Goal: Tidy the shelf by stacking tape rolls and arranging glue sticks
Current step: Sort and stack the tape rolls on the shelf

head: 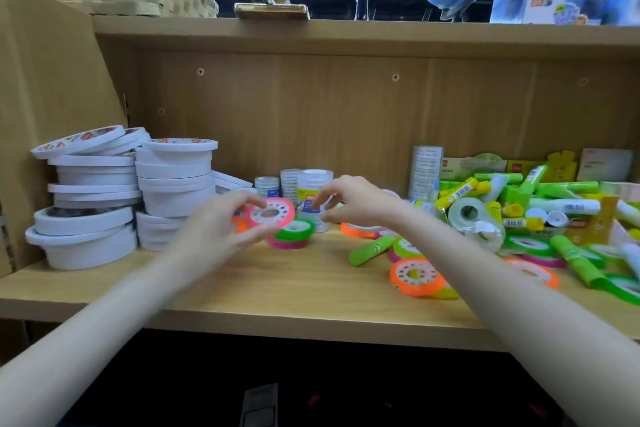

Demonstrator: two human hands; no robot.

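Both forearms reach in over the shelf (242, 291) edge. Left hand (221, 229) pinches a pink tape roll (272, 213) by its rim, tilted, just above a small green-on-pink stack (292, 236). Right hand (349, 201) has fingers curled at a clear tape roll (313, 210); whether it truly grips, cannot tell. Risk: a tilted set-down slides the stack apart. White tape stacks (104, 198) lean at left; glue sticks (519, 198) lie jumbled right, with a stray green glue stick (370, 250) and orange roll (415, 276) crowding the working space.
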